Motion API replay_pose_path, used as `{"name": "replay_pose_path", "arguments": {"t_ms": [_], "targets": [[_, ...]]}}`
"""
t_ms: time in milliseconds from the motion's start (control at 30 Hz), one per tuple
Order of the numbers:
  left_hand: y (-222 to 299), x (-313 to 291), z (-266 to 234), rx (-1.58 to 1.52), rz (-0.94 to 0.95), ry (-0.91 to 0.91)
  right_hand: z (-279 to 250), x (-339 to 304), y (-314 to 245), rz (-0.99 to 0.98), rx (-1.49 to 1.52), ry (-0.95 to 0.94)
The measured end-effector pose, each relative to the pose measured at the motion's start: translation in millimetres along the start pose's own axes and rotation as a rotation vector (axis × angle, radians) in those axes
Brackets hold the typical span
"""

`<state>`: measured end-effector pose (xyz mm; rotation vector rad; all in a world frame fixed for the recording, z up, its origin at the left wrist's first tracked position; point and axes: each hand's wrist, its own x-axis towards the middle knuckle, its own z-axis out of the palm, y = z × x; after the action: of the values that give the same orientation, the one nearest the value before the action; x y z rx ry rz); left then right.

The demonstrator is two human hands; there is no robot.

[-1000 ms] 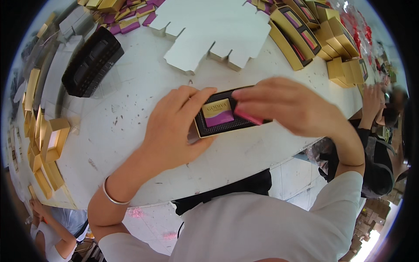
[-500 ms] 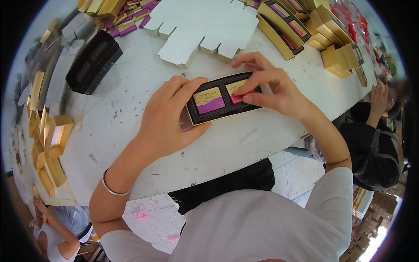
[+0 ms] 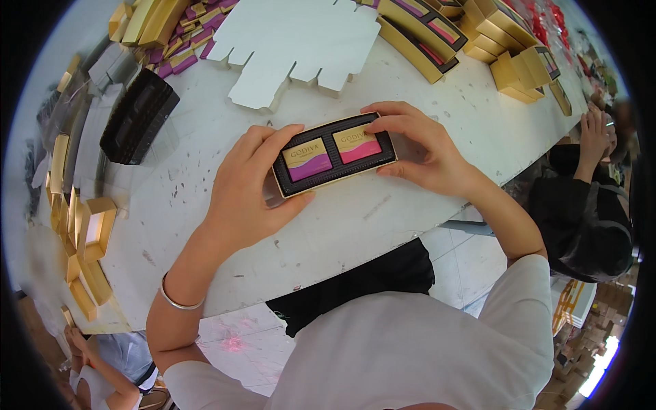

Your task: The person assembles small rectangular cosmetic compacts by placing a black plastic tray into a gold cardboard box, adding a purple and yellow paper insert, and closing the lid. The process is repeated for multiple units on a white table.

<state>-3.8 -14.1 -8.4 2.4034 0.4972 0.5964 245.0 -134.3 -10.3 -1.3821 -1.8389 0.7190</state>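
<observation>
My left hand (image 3: pixel 242 195) clasps the left end of the dark tray (image 3: pixel 335 162), fingers curled round it; my right hand (image 3: pixel 424 147) pinches its right end; the tray rests on the white table (image 3: pixel 205 137), holding two wrapped bars (image 3: pixel 307 158).

My left hand (image 3: pixel 242 195) curls inward, thumb low, fingers (image 3: pixel 270 140) spread along the top. My right hand (image 3: pixel 424 154) mirrors it, fingers bent, both forearms angled up from below.
</observation>
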Motion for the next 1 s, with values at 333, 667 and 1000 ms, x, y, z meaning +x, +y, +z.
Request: {"name": "replay_pose_path", "arguments": {"t_ms": [333,667,1000], "targets": [[3.6,2.9,-4.6,-0.008,-0.019,-0.065,-6.9,2.0,1.0,-0.118,-0.146,-0.063],[42.3,13.4,-31.3,0.312,0.148,0.116,-117.7,-105.7,9.2,0.289,-0.349,0.178],[-61.6,-44.5,-127.3,0.911,-0.280,0.395,-82.4,-62.8,-2.0,-0.087,-0.980,0.480]]}}
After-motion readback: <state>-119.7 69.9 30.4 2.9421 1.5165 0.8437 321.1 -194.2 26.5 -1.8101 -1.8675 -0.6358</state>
